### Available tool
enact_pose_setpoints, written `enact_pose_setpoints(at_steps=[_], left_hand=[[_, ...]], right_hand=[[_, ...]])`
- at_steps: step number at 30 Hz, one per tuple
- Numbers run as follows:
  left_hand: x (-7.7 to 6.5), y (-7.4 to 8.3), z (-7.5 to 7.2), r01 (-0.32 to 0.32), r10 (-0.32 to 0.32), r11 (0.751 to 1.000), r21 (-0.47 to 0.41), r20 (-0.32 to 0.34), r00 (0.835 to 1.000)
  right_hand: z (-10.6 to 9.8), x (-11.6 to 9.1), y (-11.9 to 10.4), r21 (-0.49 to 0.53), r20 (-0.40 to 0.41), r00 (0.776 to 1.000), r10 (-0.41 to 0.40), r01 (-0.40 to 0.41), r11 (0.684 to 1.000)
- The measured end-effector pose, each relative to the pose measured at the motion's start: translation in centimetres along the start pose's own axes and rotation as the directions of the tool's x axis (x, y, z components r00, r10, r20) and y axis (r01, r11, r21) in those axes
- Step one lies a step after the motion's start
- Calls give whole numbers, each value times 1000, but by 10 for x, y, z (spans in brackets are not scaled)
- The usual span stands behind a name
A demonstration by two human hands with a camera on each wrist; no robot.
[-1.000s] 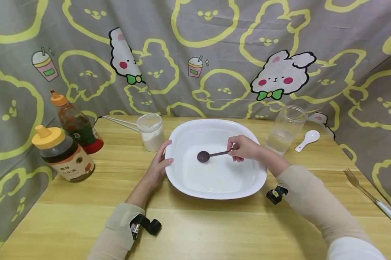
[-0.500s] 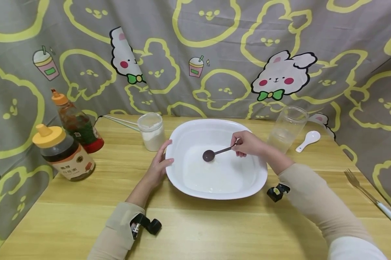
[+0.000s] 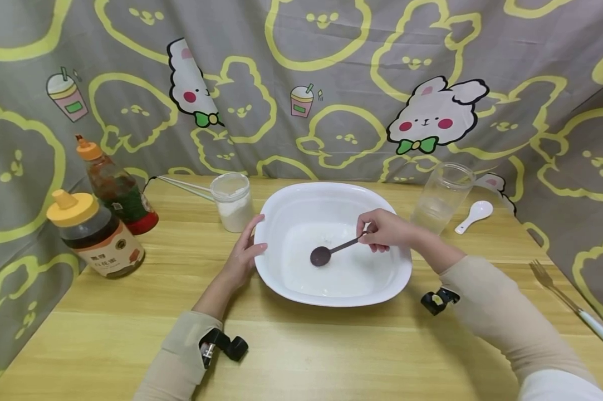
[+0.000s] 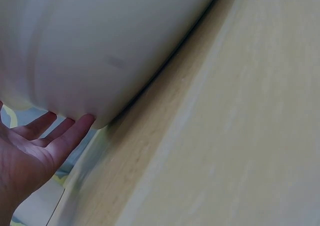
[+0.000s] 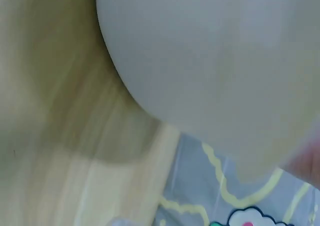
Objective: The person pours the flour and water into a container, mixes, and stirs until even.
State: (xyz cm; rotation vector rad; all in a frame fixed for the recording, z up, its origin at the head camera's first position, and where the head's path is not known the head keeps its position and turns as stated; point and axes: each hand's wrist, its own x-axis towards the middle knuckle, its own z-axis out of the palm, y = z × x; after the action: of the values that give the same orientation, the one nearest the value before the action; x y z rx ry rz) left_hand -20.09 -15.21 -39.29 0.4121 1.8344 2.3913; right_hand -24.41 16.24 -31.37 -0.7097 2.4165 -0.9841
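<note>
Stirring is probably going on; the right hand [image 3: 385,227] is pinching the dark spoon [image 3: 320,257] inside the white basin [image 3: 321,206], handle pointing towards two o'clock; the left hand [image 3: 242,256], fingers spread, is steadying nine o'clock; next move is needing gentle pinch.

Resting the left hand [image 4: 32,158] by its fingertips [image 4: 88,119] against the white basin [image 4: 110,51], with wooden tabletop [image 4: 225,136] under the basin and grey-and-yellow cloth [image 4: 75,158] beyond it.
</note>
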Motion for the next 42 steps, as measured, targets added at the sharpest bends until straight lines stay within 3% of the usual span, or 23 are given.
enact_pose_setpoints(at_steps=[7,16,20,24,28,31,37,42], left_hand=[[0,3,1,31,-30,999,10,-7,1000],[-1,1,1,30,-30,999,9,-4,1000],[0,1,1,21,-21,1000,8,-2,1000],[0,2,1,21,-21,1000,5,0,1000],[0,2,1,22,-22,1000,4,-1,1000],[0,3,1,19,-19,1000,4,4,1000],[0,2,1,8,-8,1000,-1,9,1000],[-1,2,0,2,-2,1000,-3,14,1000]], right_hand=[[-18,-5,5,-73,-103,993,61,-69,995],[-19,22,10,-26,-209,974,87,-95,995],[-8,33,7,39,-180,982,59,-53,998],[-1,34,3,86,-95,995,32,-24,996],[-2,25,2,70,-9,1000,22,-22,997],[-8,15,4,23,1,1000,29,-29,999],[-22,1,12,-86,-134,990,44,-56,995],[-23,3,13,-109,-237,970,47,-75,991]])
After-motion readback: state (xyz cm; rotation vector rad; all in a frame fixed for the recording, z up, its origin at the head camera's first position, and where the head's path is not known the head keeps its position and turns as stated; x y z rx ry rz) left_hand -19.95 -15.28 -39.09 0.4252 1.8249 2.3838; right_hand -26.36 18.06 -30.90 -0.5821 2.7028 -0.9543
